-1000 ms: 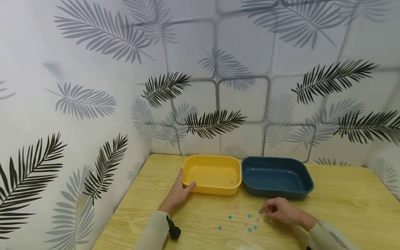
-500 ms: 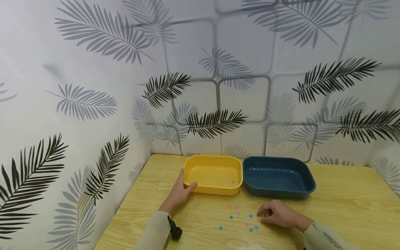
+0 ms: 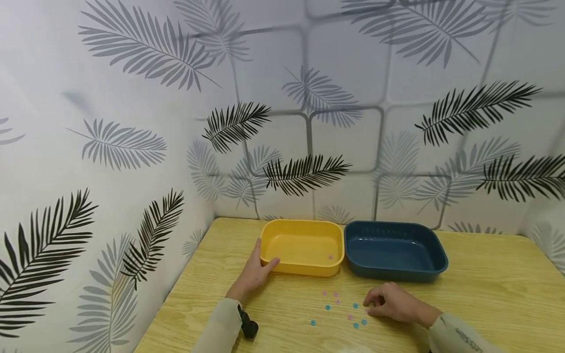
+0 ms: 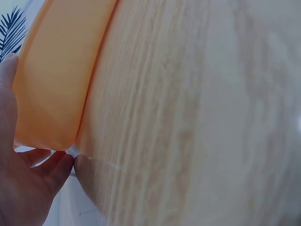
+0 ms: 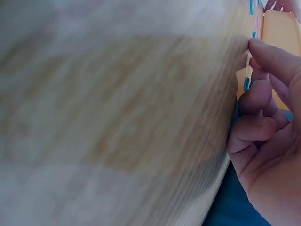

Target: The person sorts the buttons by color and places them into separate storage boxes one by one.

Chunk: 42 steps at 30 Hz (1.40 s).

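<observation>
My left hand (image 3: 252,275) holds the yellow bin (image 3: 304,269) at its near left corner. In the left wrist view its thumb lies along one side of the bin (image 4: 61,75), and the other fingers curl at the corner. One pink button (image 3: 330,257) lies inside. On the table, thumb and index finger of my right hand (image 3: 394,301) pinch at a small pink button (image 3: 366,311), mostly covered by the fingertips. Beside that hand are loose blue buttons (image 3: 355,305) and pink buttons (image 3: 350,317). A blue button (image 5: 247,84) shows near the curled fingers in the right wrist view.
A dark blue bin (image 3: 397,275) stands right of the yellow one, rims touching or nearly so. Both sit on a wood-grain table (image 3: 494,284) before a leaf-patterned wall (image 3: 344,147). A black wrist strap (image 3: 248,325) is on the left wrist.
My right hand has shifted slightly left and toward me, from a blue button to a pink one; that blue button is now hidden. The left hand stays on the yellow bin.
</observation>
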Each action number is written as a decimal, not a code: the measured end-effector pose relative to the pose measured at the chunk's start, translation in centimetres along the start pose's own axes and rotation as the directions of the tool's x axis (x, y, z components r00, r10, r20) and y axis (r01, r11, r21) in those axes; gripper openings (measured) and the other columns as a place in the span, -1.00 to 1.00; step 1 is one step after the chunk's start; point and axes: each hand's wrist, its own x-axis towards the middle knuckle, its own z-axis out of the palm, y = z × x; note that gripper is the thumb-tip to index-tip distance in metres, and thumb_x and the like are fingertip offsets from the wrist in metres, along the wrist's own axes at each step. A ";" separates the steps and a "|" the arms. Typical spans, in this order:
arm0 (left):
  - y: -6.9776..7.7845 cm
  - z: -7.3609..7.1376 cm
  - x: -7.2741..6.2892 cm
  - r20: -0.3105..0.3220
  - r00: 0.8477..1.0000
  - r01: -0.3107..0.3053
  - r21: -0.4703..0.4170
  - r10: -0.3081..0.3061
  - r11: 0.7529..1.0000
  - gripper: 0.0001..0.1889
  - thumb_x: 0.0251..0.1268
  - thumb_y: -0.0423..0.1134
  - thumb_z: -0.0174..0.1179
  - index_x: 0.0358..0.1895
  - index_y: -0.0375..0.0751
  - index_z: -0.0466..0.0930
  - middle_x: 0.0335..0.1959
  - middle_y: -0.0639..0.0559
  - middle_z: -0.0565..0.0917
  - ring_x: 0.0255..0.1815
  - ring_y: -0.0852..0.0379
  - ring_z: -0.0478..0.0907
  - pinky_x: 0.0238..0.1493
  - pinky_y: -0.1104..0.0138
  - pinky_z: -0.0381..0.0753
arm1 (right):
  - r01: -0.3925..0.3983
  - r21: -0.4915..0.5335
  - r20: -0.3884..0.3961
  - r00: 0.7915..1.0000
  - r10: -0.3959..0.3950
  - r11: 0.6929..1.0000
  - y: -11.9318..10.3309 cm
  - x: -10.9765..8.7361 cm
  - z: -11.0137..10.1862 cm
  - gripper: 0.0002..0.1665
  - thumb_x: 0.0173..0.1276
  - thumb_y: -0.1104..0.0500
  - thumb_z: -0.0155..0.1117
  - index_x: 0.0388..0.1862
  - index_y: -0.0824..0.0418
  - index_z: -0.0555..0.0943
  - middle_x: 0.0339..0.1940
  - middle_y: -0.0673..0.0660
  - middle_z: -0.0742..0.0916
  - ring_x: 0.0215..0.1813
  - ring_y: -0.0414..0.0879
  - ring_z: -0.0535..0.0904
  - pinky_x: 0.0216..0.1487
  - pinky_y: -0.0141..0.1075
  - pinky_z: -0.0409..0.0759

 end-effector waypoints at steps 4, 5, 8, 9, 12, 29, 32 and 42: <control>0.2 -0.1 0.0 0.000 1.000 0.002 -0.003 -0.002 1.000 -0.04 0.34 0.12 0.08 0.52 -0.21 -0.35 0.51 -0.21 -0.12 0.48 -0.13 -0.09 0.40 -0.01 -0.05 | 0.014 -0.010 -0.003 1.000 -0.014 1.000 0.1 -0.1 0.1 -0.91 0.24 0.10 0.36 -0.31 0.07 0.72 -0.58 -0.16 0.59 -0.53 -0.36 0.41 -0.53 -0.43 0.42; 0.2 -0.1 0.0 0.000 1.000 0.004 -0.002 -0.004 1.000 -0.04 0.34 0.12 0.08 0.52 -0.20 -0.36 0.51 -0.20 -0.12 0.48 -0.12 -0.09 0.40 0.00 -0.05 | 0.014 -0.012 -0.003 1.000 -0.014 1.000 0.1 -0.1 0.1 -0.91 0.24 0.10 0.36 -0.31 0.06 0.73 -0.58 -0.17 0.59 -0.53 -0.36 0.41 -0.53 -0.44 0.42; 0.2 -0.1 0.0 -0.002 1.000 0.004 0.002 -0.004 1.000 -0.04 0.35 0.12 0.08 0.52 -0.20 -0.36 0.51 -0.21 -0.12 0.48 -0.13 -0.09 0.40 -0.01 -0.04 | 0.016 -0.012 -0.006 1.000 -0.016 1.000 0.1 0.0 0.1 -0.92 0.24 0.10 0.36 -0.32 0.05 0.73 -0.57 -0.16 0.60 -0.53 -0.36 0.41 -0.52 -0.44 0.42; 0.1 -0.1 0.0 -0.001 1.000 0.006 0.003 -0.006 1.000 -0.05 0.35 0.12 0.08 0.52 -0.20 -0.36 0.51 -0.21 -0.12 0.48 -0.13 -0.09 0.40 -0.01 -0.04 | 0.022 -0.012 -0.006 1.000 -0.022 1.000 0.1 0.0 0.1 -0.92 0.24 0.10 0.35 -0.33 0.06 0.73 -0.57 -0.16 0.60 -0.53 -0.36 0.41 -0.52 -0.44 0.42; 0.1 -0.1 0.0 0.001 1.000 0.011 -0.001 -0.011 1.000 -0.04 0.35 0.13 0.08 0.52 -0.19 -0.36 0.51 -0.20 -0.13 0.48 -0.13 -0.10 0.40 -0.01 -0.04 | 0.032 -0.010 -0.003 0.999 -0.032 0.999 0.0 0.0 0.1 -0.93 0.24 0.11 0.36 -0.34 0.06 0.73 -0.56 -0.17 0.60 -0.52 -0.35 0.41 -0.52 -0.43 0.42; -0.4 0.1 0.2 -0.002 1.000 -0.009 0.001 0.009 1.000 -0.04 0.34 0.15 0.07 0.51 -0.23 -0.34 0.51 -0.22 -0.13 0.48 -0.14 -0.09 0.39 -0.02 -0.04 | 0.017 -0.022 0.006 1.000 -0.016 1.000 -0.3 0.1 0.1 -0.93 0.23 0.11 0.36 -0.33 0.06 0.73 -0.53 -0.19 0.61 -0.50 -0.35 0.43 -0.50 -0.43 0.42; -0.4 0.2 0.1 -0.002 1.000 -0.007 -0.009 0.007 1.000 -0.02 0.32 0.17 0.08 0.51 -0.22 -0.34 0.51 -0.21 -0.13 0.48 -0.13 -0.09 0.39 -0.02 -0.04 | 0.028 -0.025 0.003 1.000 -0.028 0.999 -0.1 0.1 0.3 -0.92 0.23 0.12 0.36 -0.33 0.06 0.73 -0.54 -0.21 0.60 -0.50 -0.37 0.43 -0.50 -0.44 0.43; -0.2 0.0 0.1 0.003 1.000 -0.003 -0.016 0.003 1.000 -0.04 0.34 0.14 0.08 0.52 -0.20 -0.36 0.51 -0.19 -0.13 0.48 -0.12 -0.09 0.39 -0.01 -0.04 | 0.016 -0.027 0.008 1.000 -0.016 0.999 -0.1 0.3 0.3 -0.96 0.22 0.13 0.37 -0.36 0.06 0.72 -0.52 -0.22 0.60 -0.48 -0.36 0.44 -0.48 -0.42 0.45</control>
